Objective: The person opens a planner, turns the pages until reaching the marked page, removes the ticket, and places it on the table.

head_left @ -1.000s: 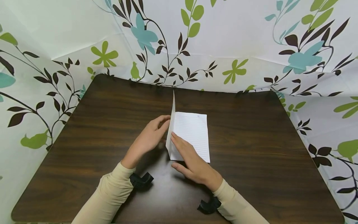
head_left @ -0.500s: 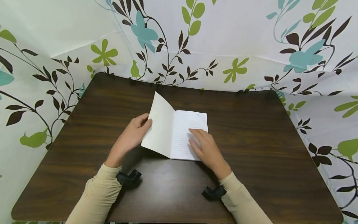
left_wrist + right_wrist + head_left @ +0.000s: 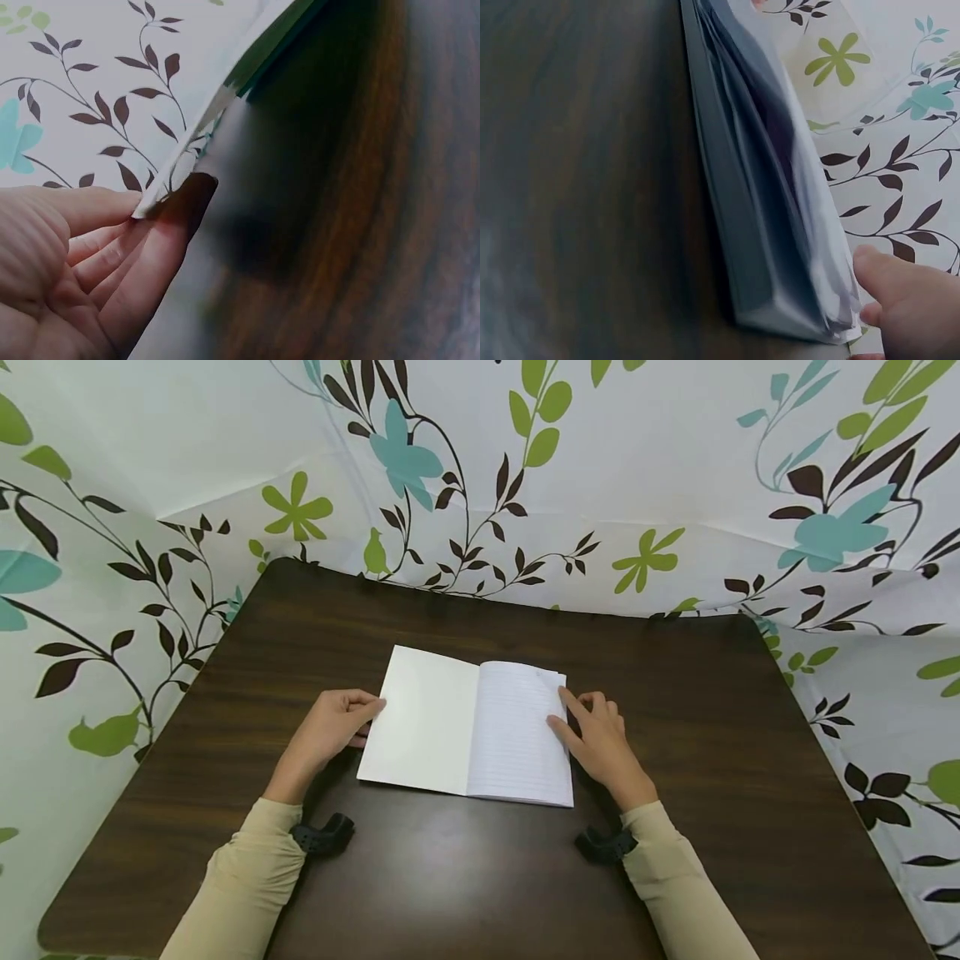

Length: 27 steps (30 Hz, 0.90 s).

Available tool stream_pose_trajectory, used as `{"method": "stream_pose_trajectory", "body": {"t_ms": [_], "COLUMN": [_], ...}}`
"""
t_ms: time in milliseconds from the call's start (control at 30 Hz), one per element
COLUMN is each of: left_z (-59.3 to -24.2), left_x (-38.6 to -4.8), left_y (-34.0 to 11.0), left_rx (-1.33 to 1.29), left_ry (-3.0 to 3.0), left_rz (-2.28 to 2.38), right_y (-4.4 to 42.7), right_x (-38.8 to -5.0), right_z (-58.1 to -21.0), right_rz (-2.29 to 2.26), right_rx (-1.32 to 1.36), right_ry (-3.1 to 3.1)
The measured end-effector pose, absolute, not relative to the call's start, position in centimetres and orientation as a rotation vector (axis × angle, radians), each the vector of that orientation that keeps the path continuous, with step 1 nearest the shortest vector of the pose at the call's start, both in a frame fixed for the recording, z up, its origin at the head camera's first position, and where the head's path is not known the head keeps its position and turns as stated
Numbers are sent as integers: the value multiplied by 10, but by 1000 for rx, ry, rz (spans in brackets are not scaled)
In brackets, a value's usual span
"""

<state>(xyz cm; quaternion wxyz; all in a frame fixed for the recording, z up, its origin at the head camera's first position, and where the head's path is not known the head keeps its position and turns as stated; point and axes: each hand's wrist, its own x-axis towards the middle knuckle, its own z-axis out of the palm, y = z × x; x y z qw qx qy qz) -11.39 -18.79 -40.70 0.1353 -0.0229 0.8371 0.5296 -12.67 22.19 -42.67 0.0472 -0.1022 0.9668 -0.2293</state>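
Observation:
An open notebook lies on the dark table, its blank inside cover [image 3: 423, 722] on the left and a lined page [image 3: 517, 735] on the right. At the cover's left edge, my left hand [image 3: 326, 735] pinches it between thumb and fingers; the left wrist view shows the thumb on the cover's edge [image 3: 169, 180] with fingers beneath. My right hand [image 3: 600, 747] touches the lined page's right edge with thumb and forefinger. In the right wrist view, the thumb of that hand [image 3: 915, 304] is beside the fanned page edges [image 3: 772, 180].
The wood-grain table [image 3: 712, 760] extends around the notebook. Behind it and at both sides hangs a white cloth [image 3: 600, 468] printed with leaves and flowers. A black wrist device [image 3: 324, 837] is on the left wrist, another [image 3: 603, 846] on the right.
The cover has swung from upright down to the left, with my left hand moving left along with it. My right hand has moved right, from near the fold to the page's outer edge.

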Motion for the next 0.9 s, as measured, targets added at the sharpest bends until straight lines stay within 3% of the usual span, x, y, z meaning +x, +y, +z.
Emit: {"method": "stream_pose_trajectory", "body": {"t_ms": [333, 900], "left_z": [-421, -426], "left_x": [-117, -118], "left_y": [-189, -189], "left_rx": [-132, -128], "left_ry": [2339, 2412], "left_rz": [1508, 1466], "right_y": [218, 198], "right_x": [-125, -115], "right_z": [-433, -435], "right_rz": [-570, -750], "right_rx": [-348, -404], "right_ry": [2995, 3256]}}
